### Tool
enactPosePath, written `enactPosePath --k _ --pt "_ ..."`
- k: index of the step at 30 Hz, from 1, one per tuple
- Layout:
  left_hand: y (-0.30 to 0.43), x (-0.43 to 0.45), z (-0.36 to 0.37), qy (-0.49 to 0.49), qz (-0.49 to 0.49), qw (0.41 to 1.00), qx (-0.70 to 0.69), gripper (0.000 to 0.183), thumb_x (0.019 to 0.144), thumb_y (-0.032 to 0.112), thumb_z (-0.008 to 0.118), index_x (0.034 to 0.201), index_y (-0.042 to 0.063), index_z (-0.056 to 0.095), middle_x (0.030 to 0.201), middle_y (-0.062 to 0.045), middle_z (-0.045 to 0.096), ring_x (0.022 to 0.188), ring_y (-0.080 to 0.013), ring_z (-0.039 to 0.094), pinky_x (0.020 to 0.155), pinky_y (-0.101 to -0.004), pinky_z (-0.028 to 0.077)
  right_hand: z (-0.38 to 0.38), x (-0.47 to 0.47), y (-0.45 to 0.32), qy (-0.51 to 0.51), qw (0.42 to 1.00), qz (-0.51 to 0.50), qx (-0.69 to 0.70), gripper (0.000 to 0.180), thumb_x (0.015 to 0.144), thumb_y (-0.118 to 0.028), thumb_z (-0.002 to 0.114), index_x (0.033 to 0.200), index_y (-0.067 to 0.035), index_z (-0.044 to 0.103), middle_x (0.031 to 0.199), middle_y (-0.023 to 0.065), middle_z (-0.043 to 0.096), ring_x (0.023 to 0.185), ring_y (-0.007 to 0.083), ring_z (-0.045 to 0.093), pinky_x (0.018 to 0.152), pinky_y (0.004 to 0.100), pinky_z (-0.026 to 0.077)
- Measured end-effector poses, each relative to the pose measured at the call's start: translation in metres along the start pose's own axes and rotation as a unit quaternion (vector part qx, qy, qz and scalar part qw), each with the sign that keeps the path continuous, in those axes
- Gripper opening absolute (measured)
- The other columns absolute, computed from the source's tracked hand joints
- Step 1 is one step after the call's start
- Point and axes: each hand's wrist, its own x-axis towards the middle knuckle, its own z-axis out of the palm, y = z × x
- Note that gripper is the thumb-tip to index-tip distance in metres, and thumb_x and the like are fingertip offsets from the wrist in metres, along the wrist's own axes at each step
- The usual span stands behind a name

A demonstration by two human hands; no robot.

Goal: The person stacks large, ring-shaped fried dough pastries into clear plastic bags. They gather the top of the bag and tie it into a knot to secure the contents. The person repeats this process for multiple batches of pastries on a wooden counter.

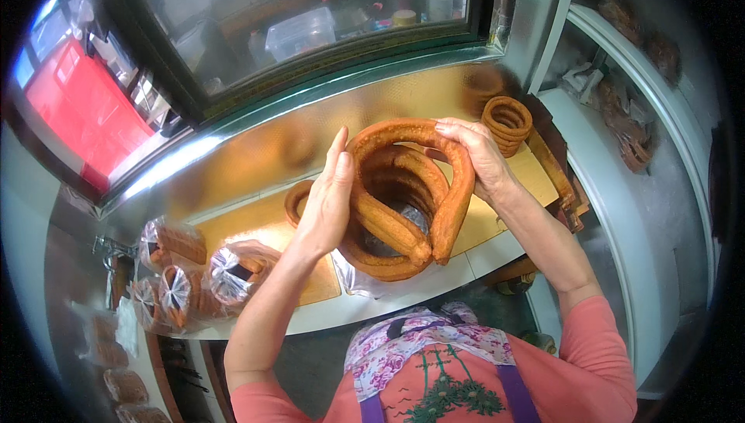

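A large brown loop of fried or baked dough [460, 190], its two ends side by side at the bottom, tops a stack of similar rings [378, 269]. My right hand [480, 155] grips the loop's upper right, thumb on top and fingers partly hidden inside. Against the loop's left side lies my left hand [329, 202], flat with straight fingers, not wrapped around it. Clear plastic [358, 280] shows beneath and inside the stack. Behind my left hand, another ring [295, 202] is partly hidden.
A stack of smaller rings [507, 126] stands at the counter's right end. Plastic-bagged dough pieces [241, 271] crowd the left end. A metal-clad wall and window frame [349, 68] border the far side. To the right are glass-fronted shelves [605, 202].
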Motion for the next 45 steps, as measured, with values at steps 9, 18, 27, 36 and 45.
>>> enactPosePath --k 9,18,27,36,45 --pt "0.010 -0.042 0.020 0.122 0.007 0.916 -0.383 0.066 0.101 0.052 0.024 0.151 0.009 0.017 0.148 -0.016 0.031 0.137 -0.0267 0.032 0.114 -0.0394 0.024 0.033 0.001 -0.003 -0.063 0.997 0.018 -0.044 0.030 0.088 -0.015 0.055 0.106 0.007 0.063 0.097 0.0133 0.067 0.088 0.0168 0.064 0.082 0.0281 0.052" --pt "0.007 -0.042 0.030 0.200 -0.014 0.963 -0.178 0.062 0.102 0.050 0.025 0.149 0.009 0.023 0.144 -0.015 0.038 0.133 -0.0261 0.038 0.113 -0.0394 0.027 0.034 0.019 0.010 -0.057 0.995 -0.022 -0.079 0.028 0.089 -0.014 0.053 0.105 0.006 0.065 0.096 0.0116 0.068 0.086 0.0166 0.065 0.081 0.0273 0.053" --pt "-0.001 -0.043 0.026 0.154 0.003 0.969 -0.193 0.061 0.103 0.045 0.026 0.149 0.006 0.021 0.147 -0.015 0.033 0.136 -0.0252 0.033 0.114 -0.0376 0.024 0.024 0.020 0.014 -0.030 0.990 -0.039 -0.130 0.030 0.094 -0.021 0.053 0.107 0.002 0.066 0.100 0.0099 0.068 0.093 0.0157 0.065 0.084 0.0275 0.051" --pt "-0.163 -0.119 0.006 0.346 -0.163 0.904 -0.191 0.053 0.098 0.039 0.047 0.136 0.003 0.041 0.128 -0.011 0.052 0.117 -0.0219 0.050 0.097 -0.0364 0.040 -0.154 -0.008 0.146 0.182 0.953 0.081 -0.227 0.029 0.087 -0.028 0.063 0.102 -0.005 0.069 0.085 0.0027 0.067 0.073 0.0095 0.060 0.061 0.0252 0.048" --pt "-0.286 -0.165 0.072 0.238 -0.371 0.855 -0.273 0.055 0.097 0.042 0.047 0.143 0.015 0.034 0.143 -0.008 0.043 0.129 -0.0276 0.044 0.101 -0.0463 0.043 -0.147 -0.052 0.244 0.160 0.909 0.302 -0.240 0.031 0.081 -0.032 0.068 0.098 -0.005 0.070 0.078 0.0074 0.064 0.066 0.0158 0.059 0.054 0.0305 0.046"
